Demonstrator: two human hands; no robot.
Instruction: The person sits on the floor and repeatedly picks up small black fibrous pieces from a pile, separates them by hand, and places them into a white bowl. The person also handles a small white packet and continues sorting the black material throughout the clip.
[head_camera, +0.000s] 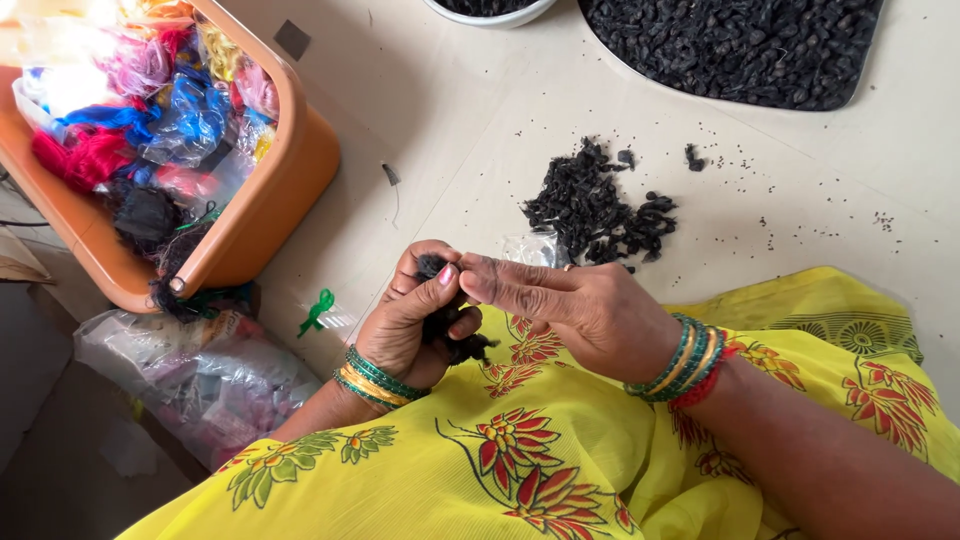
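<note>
While both hands' grip pinches black tuft (447, 325) | orange basket (270, 190): coloured threads | tray (730, 50): black bits

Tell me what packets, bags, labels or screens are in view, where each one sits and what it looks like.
Small clear plastic packet: on the floor just beyond the hands, crumpled, see-through.
Clear plastic bag: on the floor at lower left under the orange tub, lumpy, with mixed colours inside.
Clear wrappers: in the tub around bright thread bundles.
No labels, signs or screens show.
</note>
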